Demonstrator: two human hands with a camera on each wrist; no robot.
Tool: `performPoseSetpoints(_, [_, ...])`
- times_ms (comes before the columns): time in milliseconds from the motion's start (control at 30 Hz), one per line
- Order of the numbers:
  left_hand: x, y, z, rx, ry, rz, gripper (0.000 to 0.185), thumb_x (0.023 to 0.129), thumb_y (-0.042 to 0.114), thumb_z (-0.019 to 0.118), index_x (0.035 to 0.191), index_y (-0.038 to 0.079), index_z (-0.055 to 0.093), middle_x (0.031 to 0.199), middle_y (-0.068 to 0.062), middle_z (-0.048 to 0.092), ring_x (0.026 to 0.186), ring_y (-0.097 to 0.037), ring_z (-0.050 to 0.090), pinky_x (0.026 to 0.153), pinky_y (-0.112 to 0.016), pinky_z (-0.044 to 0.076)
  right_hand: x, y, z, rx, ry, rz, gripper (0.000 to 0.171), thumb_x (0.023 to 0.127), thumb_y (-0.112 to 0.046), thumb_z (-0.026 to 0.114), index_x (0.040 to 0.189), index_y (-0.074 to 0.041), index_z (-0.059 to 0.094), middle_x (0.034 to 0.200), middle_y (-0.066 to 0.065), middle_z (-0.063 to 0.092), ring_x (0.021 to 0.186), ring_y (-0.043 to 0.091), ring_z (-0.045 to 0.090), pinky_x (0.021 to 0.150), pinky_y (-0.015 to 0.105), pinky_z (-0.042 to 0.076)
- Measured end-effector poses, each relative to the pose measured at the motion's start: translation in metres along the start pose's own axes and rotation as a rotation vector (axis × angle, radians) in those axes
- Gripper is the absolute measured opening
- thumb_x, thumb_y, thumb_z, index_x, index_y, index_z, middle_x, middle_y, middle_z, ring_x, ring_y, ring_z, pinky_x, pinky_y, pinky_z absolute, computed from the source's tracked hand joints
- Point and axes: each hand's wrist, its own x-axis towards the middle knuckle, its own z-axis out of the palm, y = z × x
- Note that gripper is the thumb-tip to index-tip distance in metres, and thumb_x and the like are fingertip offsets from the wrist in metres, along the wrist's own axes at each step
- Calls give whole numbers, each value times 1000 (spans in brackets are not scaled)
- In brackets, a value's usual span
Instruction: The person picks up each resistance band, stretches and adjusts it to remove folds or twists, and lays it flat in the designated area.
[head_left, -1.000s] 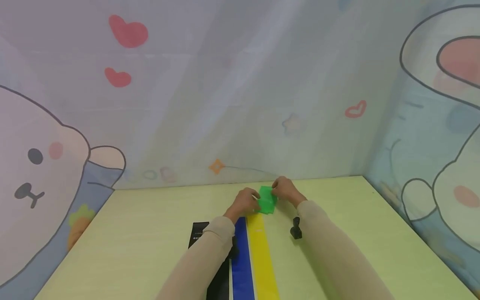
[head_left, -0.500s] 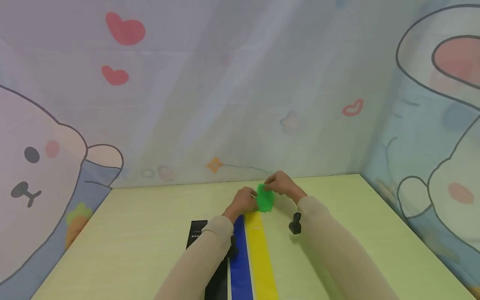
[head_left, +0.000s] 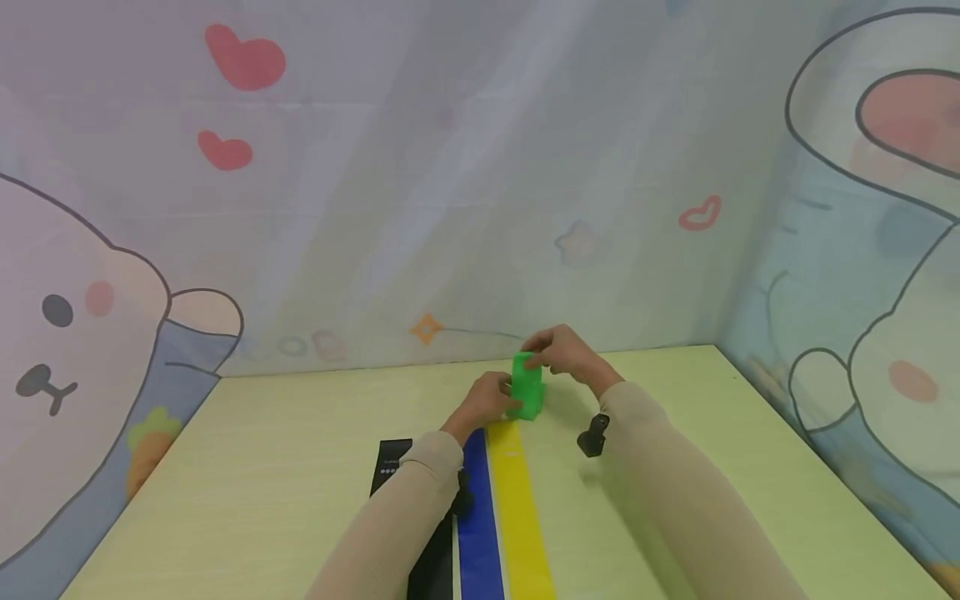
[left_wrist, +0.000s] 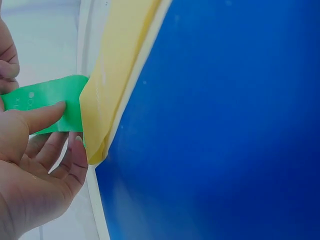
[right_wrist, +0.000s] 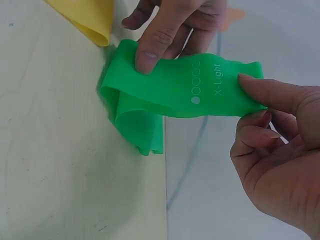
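Observation:
Both hands hold a green resistance band [head_left: 527,385] marked "X-Light", at the far side of the table. My right hand [right_wrist: 285,155] pinches one end between thumb and fingers and holds it raised. Lower on the band, my left hand [left_wrist: 40,165] grips with its thumb across the printed face and its fingers behind. In the right wrist view, the rest of the band hangs in loose folds below the stretched part. A yellow resistance band [head_left: 521,508] lies just in front of the green one, its folded end close to the left fingers.
Left of the yellow band lies a blue band [head_left: 480,517], then a black one [head_left: 392,454] with white print, partly hidden by the left sleeve. They lie lengthwise on the pale table [head_left: 285,483]. A printed fabric backdrop [head_left: 480,183] rises behind the table.
My right hand has shifted up and slightly left, lifting the green band's end so that it now stands taller. The left hand stays near the band's lower part.

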Motion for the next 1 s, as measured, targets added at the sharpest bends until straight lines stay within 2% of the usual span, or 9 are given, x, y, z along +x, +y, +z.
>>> performPoseSetpoints(67, [0, 0, 0, -9, 2, 10, 33, 88, 3, 73, 119, -8, 67, 104, -19, 71, 93, -29, 66, 81, -39, 54, 0, -1, -1, 22, -11, 6, 33, 89, -9, 75, 120, -2, 70, 116, 12, 68, 106, 28, 63, 98, 55, 47])
performPoseSetpoints(133, [-1, 0, 0, -13, 5, 14, 25, 89, 2, 72, 113, -6, 71, 99, -16, 72, 88, -25, 66, 78, -36, 54, 1, -2, -3, 21, -22, 10, 34, 89, -11, 75, 122, -3, 69, 118, 11, 67, 107, 27, 62, 96, 52, 49])
performPoseSetpoints(267, [-1, 2, -1, -9, 16, 15, 19, 89, 2, 72, 107, -4, 73, 95, -13, 73, 83, -21, 64, 76, -34, 53, -1, -4, -6, 22, -35, 1, 33, 90, -16, 75, 121, -4, 71, 118, 10, 66, 103, 28, 59, 85, 40, 53])
performPoseSetpoints(367, [-1, 3, -2, -12, 16, 19, 19, 89, 1, 72, 107, -4, 73, 97, -14, 72, 84, -21, 63, 77, -35, 53, -3, -4, -9, 24, -35, -9, 31, 91, -18, 74, 119, -4, 72, 115, 10, 67, 97, 29, 54, 76, 35, 52])
performPoseSetpoints(500, [0, 3, -2, -23, 11, 16, 18, 90, 3, 72, 107, -4, 73, 96, -13, 73, 81, -19, 62, 75, -33, 52, -4, -5, -12, 8, -36, -11, 31, 94, -21, 72, 120, -4, 73, 103, 9, 67, 86, 27, 51, 69, 31, 49])
performPoseSetpoints(700, [3, 2, 1, -23, 17, 7, 14, 89, 5, 74, 100, -4, 75, 88, -12, 73, 70, -16, 56, 65, -27, 47, -6, -6, -16, -23, -33, -34, 33, 98, -27, 66, 121, -4, 72, 85, 14, 59, 66, 19, 43, 58, 29, 39])
performPoseSetpoints(867, [4, 2, 3, -25, 13, 26, 14, 89, 6, 76, 98, -4, 75, 87, -10, 72, 67, -14, 53, 62, -25, 45, -13, -14, -20, -51, -23, -82, 28, 100, -27, 63, 115, -7, 75, 70, 7, 51, 55, 15, 34, 53, 27, 32])
performPoseSetpoints(1000, [5, 2, 1, -28, 11, 56, 11, 88, 8, 76, 93, -3, 76, 83, -9, 72, 64, -14, 51, 60, -25, 43, -20, -24, -25, -94, -15, -149, 28, 102, -28, 60, 112, -8, 76, 61, 1, 42, 50, 14, 30, 51, 28, 32])
